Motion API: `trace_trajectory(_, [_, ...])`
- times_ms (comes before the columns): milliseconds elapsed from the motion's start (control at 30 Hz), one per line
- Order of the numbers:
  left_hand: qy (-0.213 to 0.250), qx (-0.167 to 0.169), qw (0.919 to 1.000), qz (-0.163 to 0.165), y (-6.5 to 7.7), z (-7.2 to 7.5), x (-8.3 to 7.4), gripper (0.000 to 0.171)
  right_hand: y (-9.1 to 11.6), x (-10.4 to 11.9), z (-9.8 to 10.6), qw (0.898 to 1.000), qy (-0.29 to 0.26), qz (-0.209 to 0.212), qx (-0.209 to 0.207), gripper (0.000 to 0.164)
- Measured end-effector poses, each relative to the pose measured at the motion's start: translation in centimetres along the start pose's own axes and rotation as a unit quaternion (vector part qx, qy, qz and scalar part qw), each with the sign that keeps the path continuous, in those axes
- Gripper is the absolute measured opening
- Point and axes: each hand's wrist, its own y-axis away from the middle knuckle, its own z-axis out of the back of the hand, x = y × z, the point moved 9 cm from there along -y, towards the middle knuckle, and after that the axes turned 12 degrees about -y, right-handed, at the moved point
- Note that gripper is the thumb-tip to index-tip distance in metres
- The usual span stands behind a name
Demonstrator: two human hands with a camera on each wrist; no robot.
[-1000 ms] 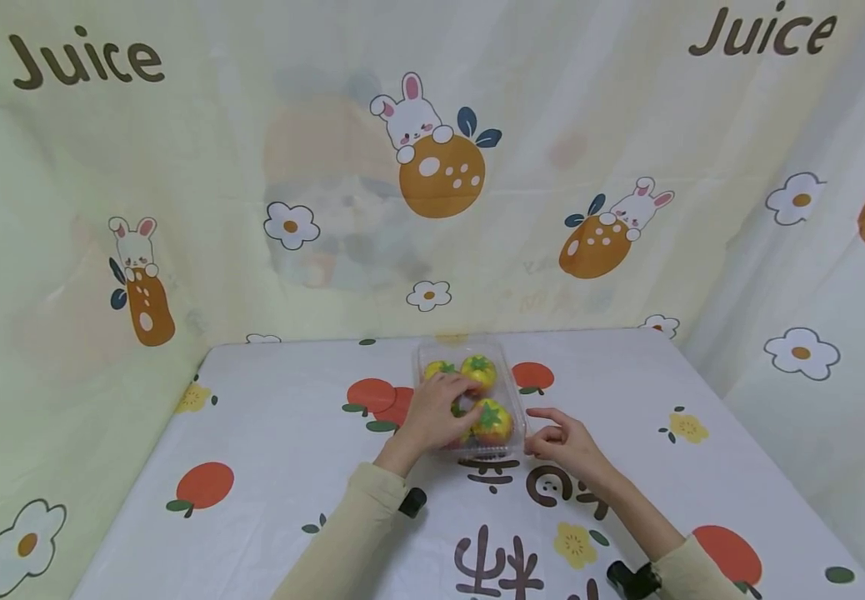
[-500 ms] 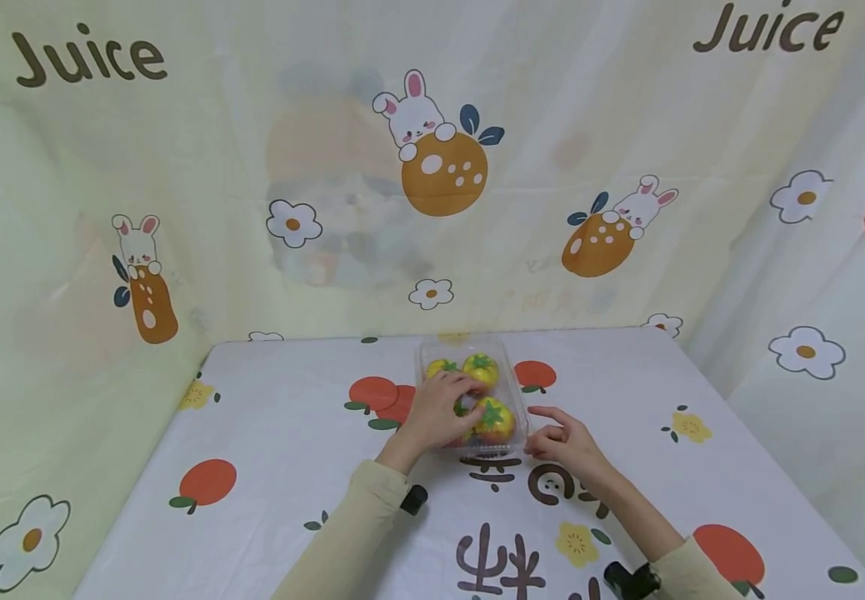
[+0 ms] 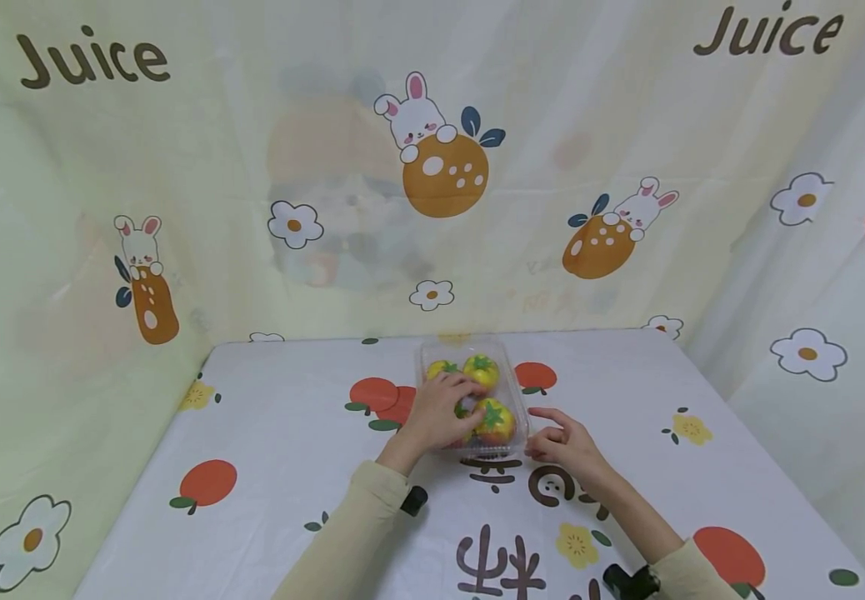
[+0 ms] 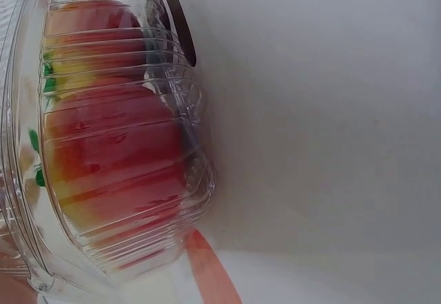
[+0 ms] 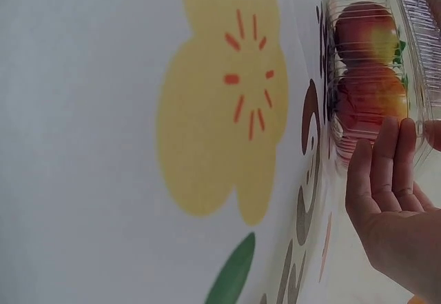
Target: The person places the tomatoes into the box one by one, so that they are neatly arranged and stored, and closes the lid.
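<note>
A clear ribbed plastic clamshell box (image 3: pixel 515 387) with its lid down stands at the back middle of the table. Inside sit several yellow-red fruits (image 3: pixel 494 422) with green leafy tops, like persimmons; the left wrist view shows their red sides (image 4: pixel 114 152) through the wall. My left hand (image 3: pixel 438 410) lies across the lid, fingers spread and thumb towards the front right fruit, partly covering the left ones. Beside the front right corner is my right hand (image 3: pixel 566 442), index finger stretched along the side. In the right wrist view its bent fingers (image 5: pixel 386 152) meet the box wall.
A white tablecloth (image 3: pixel 290 450) printed with red fruits, yellow flowers and dark lettering covers the table. Behind it hangs a pale curtain (image 3: pixel 215 167) with rabbits and oranges; a similar curtain closes off the right side. Black wrist cameras (image 3: pixel 631 581) sit at both cuffs.
</note>
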Motion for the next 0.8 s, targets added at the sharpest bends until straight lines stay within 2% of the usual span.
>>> trace_trajectory(800, [0.000, -0.002, 1.0000, -0.005, -0.01, -0.19, -0.01, 0.036, -0.34, -0.47, 0.17, 1.000, -0.006, -0.008, 0.006, 0.055])
